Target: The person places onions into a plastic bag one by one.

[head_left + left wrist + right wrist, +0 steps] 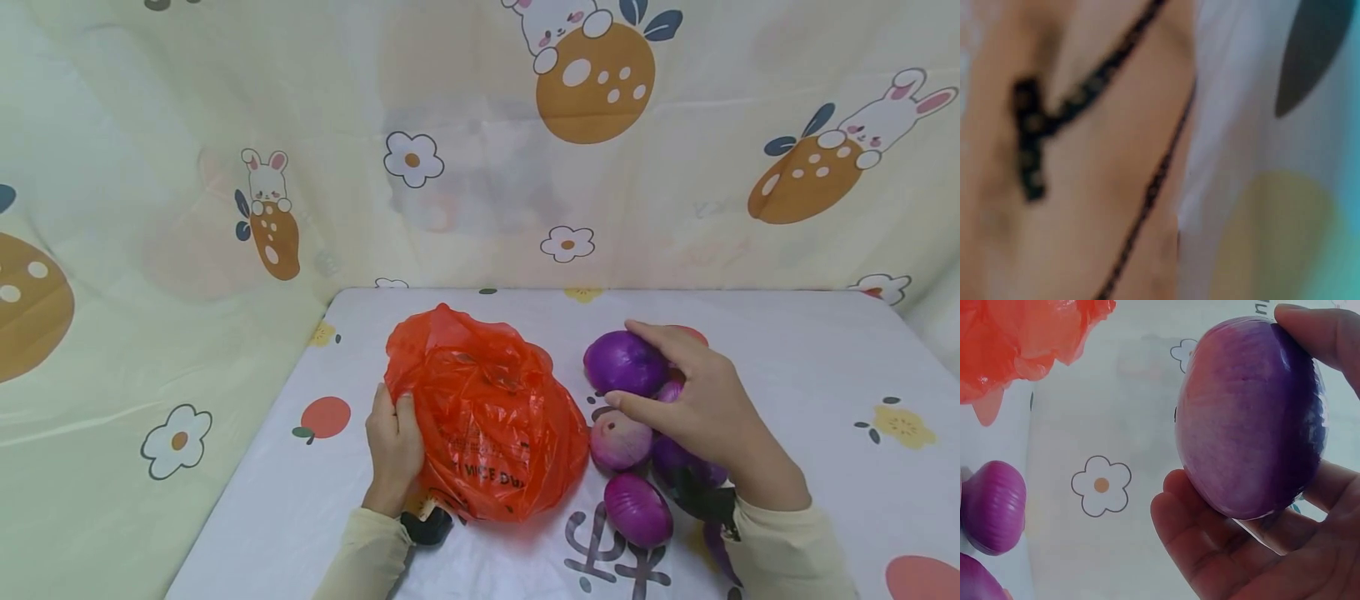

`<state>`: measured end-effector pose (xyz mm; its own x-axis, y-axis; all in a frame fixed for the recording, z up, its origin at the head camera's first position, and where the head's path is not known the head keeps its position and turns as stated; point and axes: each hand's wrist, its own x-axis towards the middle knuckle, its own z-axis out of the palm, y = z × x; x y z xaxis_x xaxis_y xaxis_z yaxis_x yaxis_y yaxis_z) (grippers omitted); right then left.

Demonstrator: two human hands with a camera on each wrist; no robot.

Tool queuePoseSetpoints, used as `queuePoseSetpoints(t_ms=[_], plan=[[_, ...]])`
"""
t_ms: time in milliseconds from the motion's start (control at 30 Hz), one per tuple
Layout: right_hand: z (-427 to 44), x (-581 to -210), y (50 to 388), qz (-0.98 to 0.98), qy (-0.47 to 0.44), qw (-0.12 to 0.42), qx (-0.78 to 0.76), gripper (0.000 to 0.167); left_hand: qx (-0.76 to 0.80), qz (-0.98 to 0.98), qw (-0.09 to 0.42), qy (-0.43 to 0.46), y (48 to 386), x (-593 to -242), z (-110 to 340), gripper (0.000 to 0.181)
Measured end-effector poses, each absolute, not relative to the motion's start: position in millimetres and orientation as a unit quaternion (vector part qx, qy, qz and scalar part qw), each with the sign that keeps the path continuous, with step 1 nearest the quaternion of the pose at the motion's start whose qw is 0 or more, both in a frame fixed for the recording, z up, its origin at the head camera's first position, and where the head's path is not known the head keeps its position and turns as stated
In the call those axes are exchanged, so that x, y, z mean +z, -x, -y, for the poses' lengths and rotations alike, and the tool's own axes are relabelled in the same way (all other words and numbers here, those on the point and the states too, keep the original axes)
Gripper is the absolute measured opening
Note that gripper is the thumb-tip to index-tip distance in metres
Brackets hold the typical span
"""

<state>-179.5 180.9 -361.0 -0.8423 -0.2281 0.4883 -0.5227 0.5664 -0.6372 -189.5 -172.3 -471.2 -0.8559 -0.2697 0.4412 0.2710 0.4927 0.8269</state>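
My left hand (395, 446) grips the left side of a crumpled red plastic bag (495, 417) with dark printing on it. The right hand (701, 400) holds a glossy purple onion (625, 363) between its thumb and fingers, also seen close up as the onion (1250, 419) in the right wrist view. Below it on the table lie a paler pink-purple round vegetable (621, 439) and another purple onion (638, 510). More purple pieces are partly hidden under the right hand and wrist. Blurred skin and a dark cord fill much of the left wrist view.
A white patterned cloth (825, 367) covers the table. Behind and to the left hangs a pale curtain (465, 217) with rabbit and flower prints. A small black object (427, 528) lies beside the left wrist, below the bag.
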Motion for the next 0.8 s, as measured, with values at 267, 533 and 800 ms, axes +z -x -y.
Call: queuePoseSetpoints(t_ms=[267,533,800], plan=[[-174.3,-361.0,178.4,0.866,-0.231,0.19,0.399,0.082,-0.5,0.818,0.282,0.016,190.8,-473.0,173.2,0.026],[-165.6,-360.8,175.6,0.871,-0.226,0.174,0.401,0.082,-0.491,0.822,0.287,0.018,191.0,-473.4,173.8,0.027],[-156.9,-362.2,173.5,0.872,-0.241,0.164,0.393,0.081,-0.498,0.819,0.283,0.025,190.4,-472.2,174.2,0.029]])
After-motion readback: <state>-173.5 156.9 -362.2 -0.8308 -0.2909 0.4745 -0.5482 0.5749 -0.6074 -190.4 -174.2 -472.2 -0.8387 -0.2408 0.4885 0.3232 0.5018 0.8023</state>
